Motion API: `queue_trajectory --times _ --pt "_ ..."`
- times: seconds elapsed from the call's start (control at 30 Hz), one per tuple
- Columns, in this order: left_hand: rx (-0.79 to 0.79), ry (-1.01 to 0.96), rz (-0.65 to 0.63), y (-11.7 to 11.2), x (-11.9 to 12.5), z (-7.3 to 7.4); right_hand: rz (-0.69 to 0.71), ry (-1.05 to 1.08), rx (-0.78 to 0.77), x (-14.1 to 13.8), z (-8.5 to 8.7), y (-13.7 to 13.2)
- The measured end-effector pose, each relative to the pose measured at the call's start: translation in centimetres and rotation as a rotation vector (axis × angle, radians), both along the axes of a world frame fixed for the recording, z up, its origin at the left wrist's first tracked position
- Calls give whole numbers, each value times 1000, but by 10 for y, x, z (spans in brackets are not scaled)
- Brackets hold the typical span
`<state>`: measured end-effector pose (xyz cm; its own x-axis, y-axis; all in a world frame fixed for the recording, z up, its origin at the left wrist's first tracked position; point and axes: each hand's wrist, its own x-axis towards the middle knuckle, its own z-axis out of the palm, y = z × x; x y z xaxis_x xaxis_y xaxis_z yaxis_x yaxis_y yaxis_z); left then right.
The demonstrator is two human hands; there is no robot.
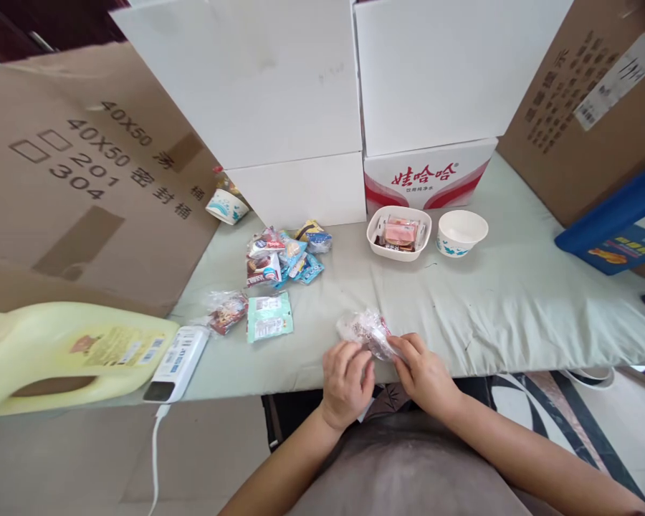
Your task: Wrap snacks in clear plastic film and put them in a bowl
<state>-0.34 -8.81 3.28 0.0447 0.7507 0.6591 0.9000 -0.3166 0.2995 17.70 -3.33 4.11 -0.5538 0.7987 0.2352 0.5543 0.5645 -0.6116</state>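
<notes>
Grey-brown shirt front (pixel 408 476) fills the bottom centre of the frame, a bare forearm angling up on each side. Right hand (pixel 427 376), right of lower centre: thumb and fingers narrowed in a pinch on the edge of a crumpled clear packet (pixel 366 333). Packet sits on the pale green cloth (pixel 494 301), just below the middle of the frame, a little red showing through. Left hand (pixel 347 380) at the packet's near edge, fingers curled inward; cannot tell whether they grip any film. Left of centre, a heap of snack packets (pixel 266 269), with a mint-green packet (pixel 269 317) lying below it and a red-brown packet (pixel 229 313) beside that. Right of centre, a squarish white bowl (pixel 400 255) holds wrapped pieces; a round blue-printed bowl (pixel 456 247) stands just beside it. Pale yellow jug (pixel 75 351) at lower left; white boxes (pixel 295 190) across the top.
</notes>
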Motion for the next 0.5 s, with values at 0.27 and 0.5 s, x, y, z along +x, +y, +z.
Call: queue_trajectory --times 0.27,0.5 --pt "-134 -178 41 17 -13 -14 -16 -124 246 14 19 20" --pt "-137 -336 0 24 -7 -19 124 -307 267 30 31 39"
